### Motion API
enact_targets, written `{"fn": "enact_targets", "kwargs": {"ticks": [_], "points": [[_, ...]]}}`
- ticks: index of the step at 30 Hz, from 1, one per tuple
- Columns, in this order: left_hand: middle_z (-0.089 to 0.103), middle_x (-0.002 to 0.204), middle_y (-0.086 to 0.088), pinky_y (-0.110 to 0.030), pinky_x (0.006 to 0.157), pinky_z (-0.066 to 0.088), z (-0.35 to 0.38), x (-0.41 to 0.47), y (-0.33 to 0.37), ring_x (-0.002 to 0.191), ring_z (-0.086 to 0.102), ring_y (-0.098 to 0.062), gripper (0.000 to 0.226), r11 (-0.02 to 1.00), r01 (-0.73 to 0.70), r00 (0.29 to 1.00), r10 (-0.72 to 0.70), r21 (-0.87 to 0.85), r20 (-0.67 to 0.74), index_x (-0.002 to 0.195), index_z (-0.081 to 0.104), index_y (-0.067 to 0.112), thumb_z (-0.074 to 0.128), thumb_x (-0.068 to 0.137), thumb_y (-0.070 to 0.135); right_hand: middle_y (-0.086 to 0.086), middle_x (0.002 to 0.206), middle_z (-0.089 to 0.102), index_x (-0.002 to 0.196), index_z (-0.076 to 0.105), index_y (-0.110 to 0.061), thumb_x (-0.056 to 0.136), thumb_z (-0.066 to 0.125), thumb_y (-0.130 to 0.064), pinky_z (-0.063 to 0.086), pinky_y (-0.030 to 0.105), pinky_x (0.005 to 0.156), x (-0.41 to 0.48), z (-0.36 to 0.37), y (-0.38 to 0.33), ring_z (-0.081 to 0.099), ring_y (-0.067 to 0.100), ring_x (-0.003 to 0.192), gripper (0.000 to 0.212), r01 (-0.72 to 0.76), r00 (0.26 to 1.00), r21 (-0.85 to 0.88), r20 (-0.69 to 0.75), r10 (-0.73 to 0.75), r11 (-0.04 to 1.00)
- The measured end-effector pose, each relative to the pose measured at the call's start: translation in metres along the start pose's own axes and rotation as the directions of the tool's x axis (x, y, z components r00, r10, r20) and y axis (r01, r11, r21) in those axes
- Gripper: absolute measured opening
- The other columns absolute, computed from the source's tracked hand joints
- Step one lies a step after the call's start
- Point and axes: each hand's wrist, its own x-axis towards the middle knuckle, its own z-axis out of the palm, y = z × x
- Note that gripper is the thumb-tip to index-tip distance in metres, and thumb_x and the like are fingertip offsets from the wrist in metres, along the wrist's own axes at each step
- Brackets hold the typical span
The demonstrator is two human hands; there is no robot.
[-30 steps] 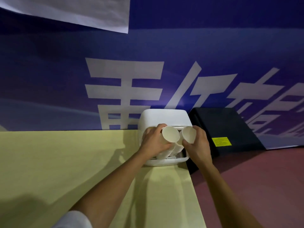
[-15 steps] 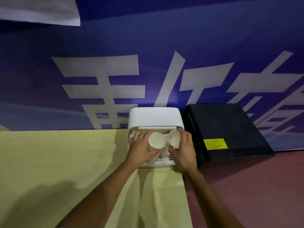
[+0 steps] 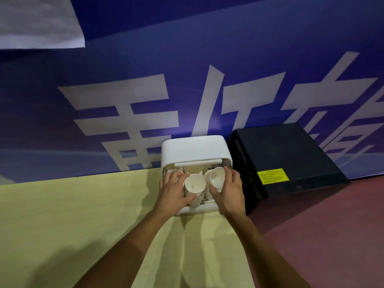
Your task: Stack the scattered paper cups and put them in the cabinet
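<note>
A small white cabinet [image 3: 195, 148] stands open at the far right of the yellow table, against the blue banner. My left hand [image 3: 173, 192] grips a stack of white paper cups [image 3: 195, 183], mouth toward me, at the cabinet's opening. My right hand [image 3: 229, 191] holds a second stack of white cups [image 3: 217, 177], tilted, just right of the first. More cups [image 3: 195, 169] show deeper inside the cabinet behind them.
A black box [image 3: 286, 159] with a yellow label [image 3: 272, 176] sits right beside the cabinet on the reddish floor. The yellow table [image 3: 83, 215] ends just right of the cabinet. A white sheet [image 3: 37, 21] hangs at the upper left.
Both hands have carried their cup stacks lower and further into the cabinet's opening. The camera has come closer and looks more steeply down.
</note>
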Motion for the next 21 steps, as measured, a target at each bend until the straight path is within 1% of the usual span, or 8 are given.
{"fn": "enact_targets", "kwargs": {"ticks": [3,6,8,11,14,16,18,21], "points": [[0.046,0.135,0.011,-0.036,0.096,0.033,-0.002,-0.004,-0.007,0.129,0.034,-0.016,0.066,1.0,0.017,0.999,-0.018,-0.025,-0.028,0.131,0.054,0.032,0.073,0.073,0.057,0.005,0.14,0.039,0.142,0.043,-0.02,0.085,0.073,-0.042,0.053,0.041,0.092,0.002,0.002,-0.002,0.046,0.026,0.122,0.069,-0.023,1.0,-0.05,-0.021,0.022,0.998],[0.046,0.133,0.012,-0.033,0.094,0.033,-0.006,-0.006,-0.011,0.123,0.038,-0.017,0.064,0.998,0.048,0.996,-0.05,-0.027,-0.068,0.127,0.056,0.032,0.074,0.072,0.058,0.005,0.135,0.042,0.14,0.047,-0.02,0.085,0.071,-0.048,0.051,0.038,0.092,0.004,0.008,-0.003,0.046,0.025,0.117,0.067,-0.053,0.999,-0.09,-0.004,0.053,0.995],[0.046,0.134,0.01,-0.034,0.096,0.033,-0.008,-0.008,-0.014,0.123,0.038,-0.017,0.066,0.995,0.09,0.991,-0.094,-0.041,-0.092,0.129,0.054,0.03,0.075,0.073,0.058,0.007,0.14,0.041,0.143,0.044,-0.017,0.086,0.07,-0.05,0.049,0.04,0.097,0.006,0.013,0.0,0.044,0.027,0.121,0.07,-0.065,0.997,-0.093,0.034,0.069,0.994],[0.046,0.135,0.004,-0.036,0.103,0.034,-0.01,-0.013,-0.021,0.126,0.039,-0.02,0.075,0.98,0.183,0.977,-0.19,-0.078,-0.095,0.136,0.049,0.026,0.078,0.072,0.054,0.01,0.148,0.039,0.148,0.037,-0.016,0.09,0.066,-0.049,0.045,0.045,0.104,0.009,0.018,0.004,0.041,0.031,0.129,0.073,-0.08,0.993,-0.053,0.081,0.084,0.995],[0.044,0.136,0.001,-0.04,0.104,0.037,-0.008,-0.018,-0.028,0.127,0.039,-0.02,0.083,0.951,0.275,0.952,-0.29,-0.142,-0.095,0.14,0.043,0.024,0.08,0.071,0.052,0.013,0.152,0.037,0.153,0.03,-0.015,0.089,0.068,-0.043,0.043,0.049,0.107,0.011,0.021,0.009,0.04,0.035,0.134,0.079,-0.121,0.986,-0.011,0.113,0.122,0.993],[0.044,0.136,0.0,-0.041,0.105,0.039,-0.004,-0.019,-0.029,0.127,0.041,-0.022,0.086,0.918,0.331,0.933,-0.353,-0.217,-0.069,0.14,0.042,0.023,0.083,0.069,0.05,0.013,0.154,0.038,0.154,0.027,-0.015,0.087,0.071,-0.04,0.043,0.049,0.108,0.013,0.023,0.011,0.04,0.036,0.136,0.084,-0.177,0.975,0.017,0.139,0.173,0.984],[0.045,0.138,-0.004,-0.043,0.105,0.041,0.001,-0.018,-0.029,0.128,0.044,-0.024,0.09,0.863,0.402,0.903,-0.428,-0.306,-0.022,0.14,0.042,0.019,0.086,0.066,0.047,0.011,0.153,0.041,0.156,0.025,-0.019,0.084,0.075,-0.04,0.046,0.049,0.104,0.017,0.026,0.012,0.044,0.035,0.134,0.09,-0.237,0.96,0.05,0.164,0.226,0.97],[0.047,0.14,-0.004,-0.042,0.103,0.045,0.01,-0.013,-0.03,0.125,0.05,-0.024,0.098,0.741,0.503,0.853,-0.51,-0.445,0.113,0.141,0.041,0.017,0.09,0.06,0.042,0.008,0.142,0.053,0.15,0.028,-0.032,0.077,0.076,-0.052,0.052,0.048,0.096,0.021,0.031,0.013,0.054,0.033,0.125,0.09,-0.294,0.947,0.119,0.171,0.272,0.948]]}}
